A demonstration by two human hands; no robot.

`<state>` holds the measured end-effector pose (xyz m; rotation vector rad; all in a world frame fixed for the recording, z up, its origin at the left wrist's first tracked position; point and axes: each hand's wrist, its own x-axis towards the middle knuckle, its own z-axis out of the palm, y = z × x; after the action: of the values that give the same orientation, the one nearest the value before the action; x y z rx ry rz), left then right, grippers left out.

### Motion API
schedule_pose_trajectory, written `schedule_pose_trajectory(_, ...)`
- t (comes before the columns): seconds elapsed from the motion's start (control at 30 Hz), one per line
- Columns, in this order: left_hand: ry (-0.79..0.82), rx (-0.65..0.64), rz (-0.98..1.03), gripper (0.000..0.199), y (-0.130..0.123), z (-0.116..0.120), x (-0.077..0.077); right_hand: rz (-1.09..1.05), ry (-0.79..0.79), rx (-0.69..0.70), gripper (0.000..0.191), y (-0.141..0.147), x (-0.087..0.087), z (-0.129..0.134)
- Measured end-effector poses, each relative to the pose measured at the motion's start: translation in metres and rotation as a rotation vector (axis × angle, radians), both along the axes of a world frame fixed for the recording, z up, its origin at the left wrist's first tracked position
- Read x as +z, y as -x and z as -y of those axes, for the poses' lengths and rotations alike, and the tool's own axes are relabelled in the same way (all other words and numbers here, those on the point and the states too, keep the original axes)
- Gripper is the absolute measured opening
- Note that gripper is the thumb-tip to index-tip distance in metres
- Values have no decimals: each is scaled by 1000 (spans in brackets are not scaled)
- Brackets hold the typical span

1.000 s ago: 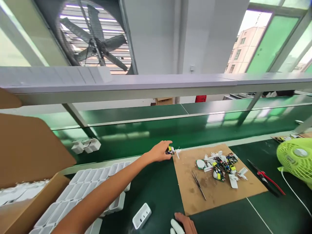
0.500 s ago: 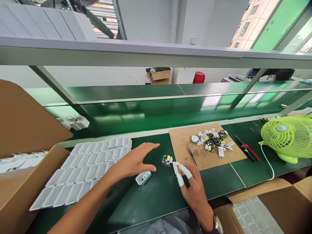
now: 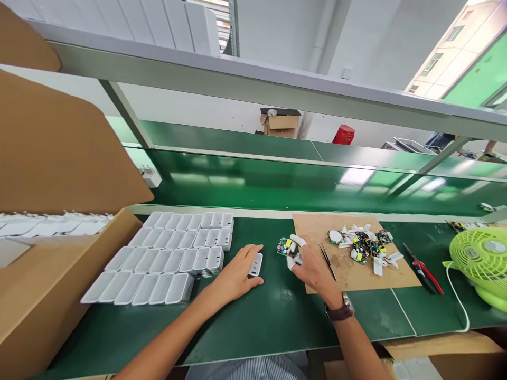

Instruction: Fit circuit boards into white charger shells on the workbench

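My left hand point(image 3: 237, 272) curves around a small white plastic case point(image 3: 256, 265) with slots in its end, its thumb and fingers on either side; part of the case is hidden behind the hand. My right hand point(image 3: 311, 261), with white finger cots on its fingertips, pinches a small circuit board point(image 3: 284, 246) with a yellow part on it. The board is just left of a brown mat point(image 3: 317, 285). Tweezers point(image 3: 328, 261) lie on the mat beside my right hand.
Rows of white open cases point(image 3: 158, 258) stand left, by a cardboard box point(image 3: 75, 285). A pile of circuit boards and white parts point(image 3: 362, 245) lies on the mat. Red-handled pliers point(image 3: 425, 272) and a green fan point(image 3: 481, 264) are at right. A shelf rail point(image 3: 253, 79) crosses above.
My left hand has come down around the white case. The fingers of my right hand have moved onto the circuit board. The view has turned and shifted.
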<state>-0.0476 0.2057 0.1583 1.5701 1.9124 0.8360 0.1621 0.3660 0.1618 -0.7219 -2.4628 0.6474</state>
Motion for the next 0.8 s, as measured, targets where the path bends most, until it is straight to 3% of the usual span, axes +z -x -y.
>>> schedule_pose_trajectory(0.1, -11, 51, 102, 80, -2, -10, -8, -125, 187, 63, 54, 16, 5, -19)
schedule_pose_trajectory(0.23, -1, 196, 259, 76, -8, -15, -21, -209, 307, 166, 55, 38, 4, -37)
schedule_pose_trajectory(0.37, -213, 253, 190, 61, -8, -13, -30, -244, 411, 215, 56, 47, -3, -35)
schedule_pose_trajectory(0.43, -290, 259, 146, 61, -6, -13, -32, -248, 386, 231, 55, 45, -6, -29)
schedule_pose_trajectory(0.7, -416, 247, 44, 72, -1, -18, -41, -286, 16, 440, 65, 39, 2, -7)
schedule_pose_trajectory(0.8, -433, 229, 14, 71, 0, -18, -42, -282, -25, 479, 68, 43, 5, -6)
